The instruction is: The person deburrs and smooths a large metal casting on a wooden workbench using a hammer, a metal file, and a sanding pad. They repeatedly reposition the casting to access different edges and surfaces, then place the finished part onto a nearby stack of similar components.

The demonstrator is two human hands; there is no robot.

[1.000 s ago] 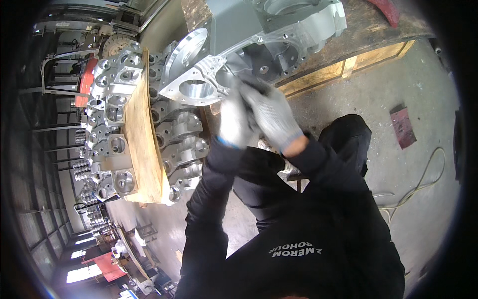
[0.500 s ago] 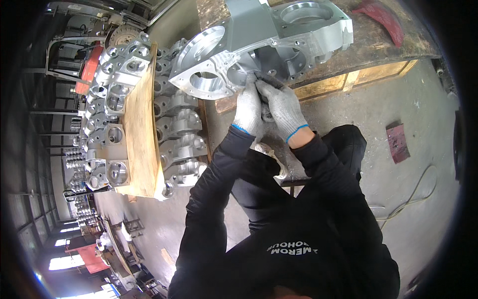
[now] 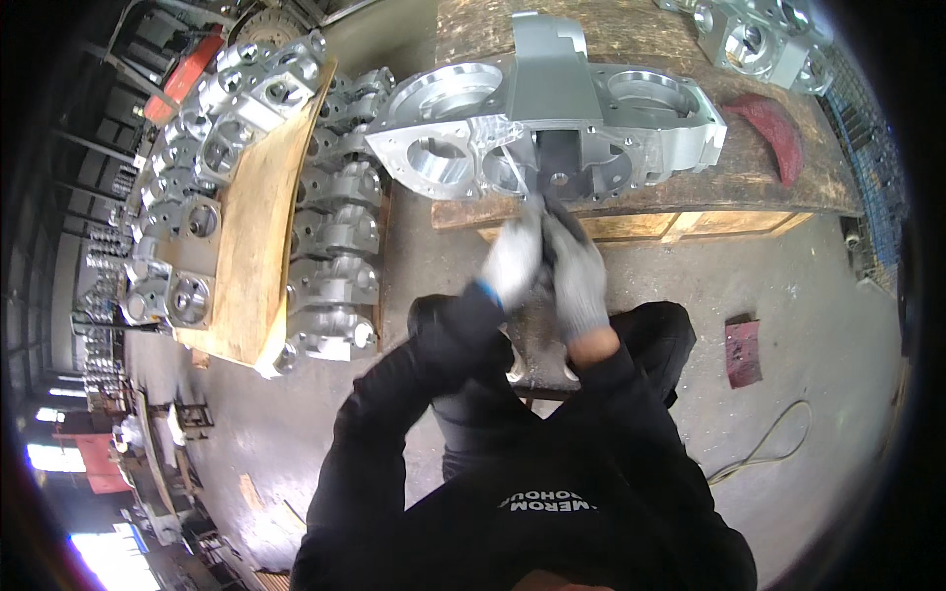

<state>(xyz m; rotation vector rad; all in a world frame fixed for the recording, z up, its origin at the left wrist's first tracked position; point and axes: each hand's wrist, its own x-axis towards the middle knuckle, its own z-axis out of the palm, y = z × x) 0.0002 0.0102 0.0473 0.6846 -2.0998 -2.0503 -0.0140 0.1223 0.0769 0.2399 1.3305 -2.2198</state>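
Observation:
A large silver metal casting with round bores lies at the near edge of a worn wooden bench. Just in front of its near face my gloved hands are together, blurred by motion. My left hand is closed, its fingertips against those of the other hand. My right hand is closed beside it, and its dark-stained fingers point toward the casting. From between the fingertips a thin, pale, rod-like tool seems to reach up into an opening of the casting. Its grip end is hidden by the gloves.
A curved red piece lies on the wooden bench at right, with more castings behind it. Stacked castings and a wooden board stand at left. A red plate and a looped hose lie on the floor.
Both hands have drawn back a little from the casting's lower edge, toward my body. The thin rod now shows in front of the opening. The view has shifted, bringing in more bench.

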